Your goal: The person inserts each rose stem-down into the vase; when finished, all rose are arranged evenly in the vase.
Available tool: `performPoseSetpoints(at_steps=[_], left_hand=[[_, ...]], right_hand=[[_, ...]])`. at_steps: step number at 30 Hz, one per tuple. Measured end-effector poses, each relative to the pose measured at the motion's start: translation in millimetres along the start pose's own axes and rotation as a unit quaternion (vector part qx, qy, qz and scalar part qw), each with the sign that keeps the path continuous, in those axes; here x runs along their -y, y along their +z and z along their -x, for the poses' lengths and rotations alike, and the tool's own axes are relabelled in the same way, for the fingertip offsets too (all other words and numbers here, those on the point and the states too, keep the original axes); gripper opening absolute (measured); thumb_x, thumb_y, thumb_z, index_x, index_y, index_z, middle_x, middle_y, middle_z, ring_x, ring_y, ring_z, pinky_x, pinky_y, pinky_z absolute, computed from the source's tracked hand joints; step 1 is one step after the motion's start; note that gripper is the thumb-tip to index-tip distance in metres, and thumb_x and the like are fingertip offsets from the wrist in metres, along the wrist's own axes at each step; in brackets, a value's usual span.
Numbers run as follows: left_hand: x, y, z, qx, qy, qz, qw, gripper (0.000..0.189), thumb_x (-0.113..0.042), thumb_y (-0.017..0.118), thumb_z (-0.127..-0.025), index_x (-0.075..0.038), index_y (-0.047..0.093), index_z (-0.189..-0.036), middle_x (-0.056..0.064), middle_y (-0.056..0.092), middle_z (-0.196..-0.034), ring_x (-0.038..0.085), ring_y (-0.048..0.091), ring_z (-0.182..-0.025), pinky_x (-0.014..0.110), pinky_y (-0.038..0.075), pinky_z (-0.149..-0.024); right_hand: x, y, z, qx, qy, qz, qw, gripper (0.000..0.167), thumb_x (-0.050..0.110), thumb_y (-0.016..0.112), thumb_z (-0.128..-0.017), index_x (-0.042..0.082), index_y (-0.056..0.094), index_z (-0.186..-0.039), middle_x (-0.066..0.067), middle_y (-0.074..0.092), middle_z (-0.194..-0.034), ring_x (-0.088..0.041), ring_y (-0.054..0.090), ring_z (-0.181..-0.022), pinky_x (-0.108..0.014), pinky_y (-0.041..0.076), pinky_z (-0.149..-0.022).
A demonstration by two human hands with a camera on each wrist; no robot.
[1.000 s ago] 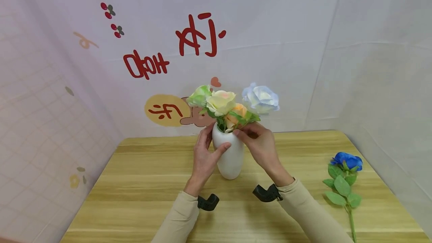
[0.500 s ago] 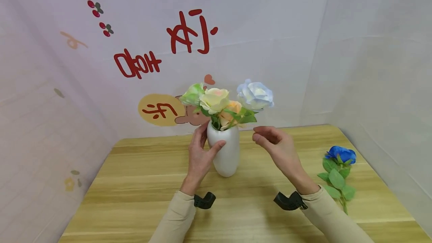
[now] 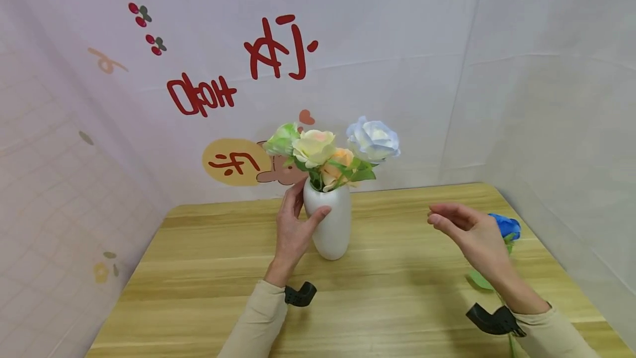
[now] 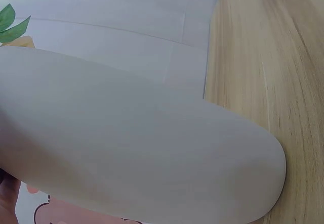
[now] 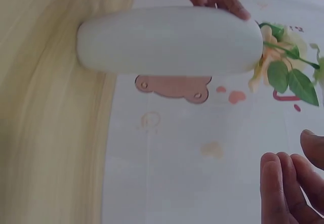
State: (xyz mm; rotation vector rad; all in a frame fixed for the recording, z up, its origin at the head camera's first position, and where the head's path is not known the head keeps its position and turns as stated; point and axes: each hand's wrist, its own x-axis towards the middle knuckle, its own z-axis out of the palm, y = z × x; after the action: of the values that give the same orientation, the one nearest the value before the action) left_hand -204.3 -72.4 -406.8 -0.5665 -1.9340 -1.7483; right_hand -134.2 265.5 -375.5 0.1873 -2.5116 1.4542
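A white vase stands upright on the table. My left hand grips it around the upper side, thumb across the front. Out of the vase's mouth rise a pale blue rose, a cream rose, a green-white rose and a peach rose with green leaves. To the right, my right hand is in the air, fingers loosely bent and holding nothing. It partly covers a blue rose lying on the table. The right wrist view shows the thumb apart from the fingers.
The wood-grain table ends at a pale cloth backdrop printed with red characters and cherries. Cloth walls rise at both sides. A black wrist mount sits on the left wrist and another black mount on the right.
My right hand has left the flowers at the vase's mouth and moved right, over toward the blue rose. The left hand stays on the vase. The head view has shifted slightly.
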Motion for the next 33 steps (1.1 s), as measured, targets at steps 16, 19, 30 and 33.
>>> performPoseSetpoints(at_steps=[16,19,30,33], left_hand=[[-0.1,0.1,0.7,0.000,-0.013,0.009,0.9999,0.073,-0.010,0.084,-0.088,-0.009,0.049,-0.152,0.010,0.050,-0.147,0.024,0.052,-0.137,0.041,0.043,-0.116],[-0.5,0.2,0.9,0.001,-0.009,0.008,0.9999,0.073,-0.011,0.084,-0.089,-0.008,0.048,-0.152,0.010,0.050,-0.147,0.024,0.052,-0.137,0.042,0.043,-0.116],[0.7,-0.4,0.7,0.002,-0.001,0.008,1.0000,0.074,-0.009,0.084,-0.089,-0.008,0.048,-0.153,0.010,0.050,-0.148,0.024,0.053,-0.137,0.035,0.044,-0.115],[1.2,-0.1,1.1,0.001,-0.003,0.007,1.0000,0.074,-0.009,0.084,-0.088,-0.009,0.048,-0.153,0.009,0.050,-0.148,0.024,0.052,-0.137,0.035,0.043,-0.116]], right_hand=[[-58.5,-78.1,35.3,0.056,0.066,0.027,0.9959,0.034,0.025,0.061,-0.107,0.007,0.065,-0.136,0.013,0.075,-0.117,0.005,0.068,-0.103,-0.012,0.055,-0.079],[-74.8,-92.5,43.0,0.068,0.078,0.019,0.9944,0.032,0.021,0.058,-0.109,0.005,0.064,-0.136,0.010,0.076,-0.115,0.000,0.070,-0.101,-0.013,0.056,-0.078],[-115.8,-115.8,68.8,0.128,0.152,-0.014,0.9800,0.040,0.014,0.054,-0.110,-0.012,0.054,-0.140,0.020,0.070,-0.120,-0.003,0.071,-0.103,-0.021,0.061,-0.082],[-122.8,-117.9,73.5,0.155,0.202,-0.018,0.9668,0.052,0.021,0.053,-0.111,-0.018,0.046,-0.144,0.022,0.068,-0.121,-0.002,0.070,-0.103,-0.023,0.061,-0.083]])
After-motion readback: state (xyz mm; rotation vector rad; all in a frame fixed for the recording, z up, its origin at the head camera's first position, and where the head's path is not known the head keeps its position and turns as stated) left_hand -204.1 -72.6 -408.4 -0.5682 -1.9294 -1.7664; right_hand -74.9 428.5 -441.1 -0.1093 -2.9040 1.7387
